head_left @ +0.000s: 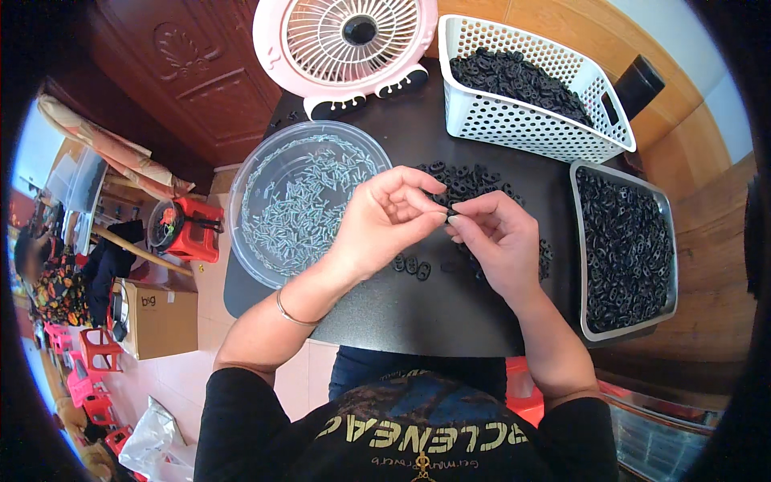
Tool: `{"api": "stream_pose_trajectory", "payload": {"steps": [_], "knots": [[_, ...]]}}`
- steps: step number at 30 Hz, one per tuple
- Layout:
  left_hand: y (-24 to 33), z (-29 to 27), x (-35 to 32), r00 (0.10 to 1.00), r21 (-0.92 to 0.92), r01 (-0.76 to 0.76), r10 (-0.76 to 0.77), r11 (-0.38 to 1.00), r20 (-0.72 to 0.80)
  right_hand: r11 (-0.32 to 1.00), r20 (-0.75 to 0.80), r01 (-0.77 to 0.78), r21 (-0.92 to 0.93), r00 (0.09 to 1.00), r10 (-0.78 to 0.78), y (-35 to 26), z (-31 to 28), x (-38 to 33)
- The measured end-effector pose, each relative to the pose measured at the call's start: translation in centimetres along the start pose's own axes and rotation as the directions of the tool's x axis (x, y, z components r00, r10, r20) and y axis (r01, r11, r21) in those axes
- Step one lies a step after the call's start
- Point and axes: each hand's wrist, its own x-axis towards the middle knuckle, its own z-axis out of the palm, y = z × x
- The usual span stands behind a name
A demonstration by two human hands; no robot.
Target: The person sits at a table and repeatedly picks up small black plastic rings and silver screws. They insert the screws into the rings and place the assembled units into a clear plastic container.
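Observation:
My left hand [377, 218] and my right hand [504, 245] meet over the dark table [361, 321]. Between their fingertips they pinch a small black plastic part [451, 211], mostly covered by the fingers. Just beyond them lies a loose pile of black plastic parts [462, 178], some spreading behind my right hand. A few black oval pieces with holes [412, 267] lie in a row below my left hand. Beside my left wrist, a round clear tub [241, 241] holds many small silvery pins or screws [301, 213].
A pink fan [269, 40] stands at the back. At the back right is a white perforated basket [514, 132] of black parts; a metal tray [580, 241] of similar pieces sits on the right. On the floor to the left stand a cardboard box [173, 321] and a red stool [197, 233].

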Motion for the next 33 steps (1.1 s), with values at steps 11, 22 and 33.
{"api": "stream_pose_trajectory", "payload": {"steps": [11, 22, 33], "knots": [[-0.2, 0.0, 0.5, 1.000, 0.093, 0.005, -0.003, 0.996, -0.014, 0.991, -0.002, -0.026, 0.128, 1.000, 0.026, 0.5, -0.2, 0.4], [-0.7, -0.2, 0.4, 0.999, 0.102, 0.043, -0.044, 0.994, 0.001, 0.994, 0.007, -0.031, 0.105, 1.000, 0.030, 0.6, 0.0, 0.3], [-0.4, -0.1, 0.3, 1.000, 0.113, 0.019, -0.021, 0.993, 0.020, 0.954, 0.106, -0.200, 0.224, 0.978, 0.181, 0.2, -0.8, 0.7]]}}
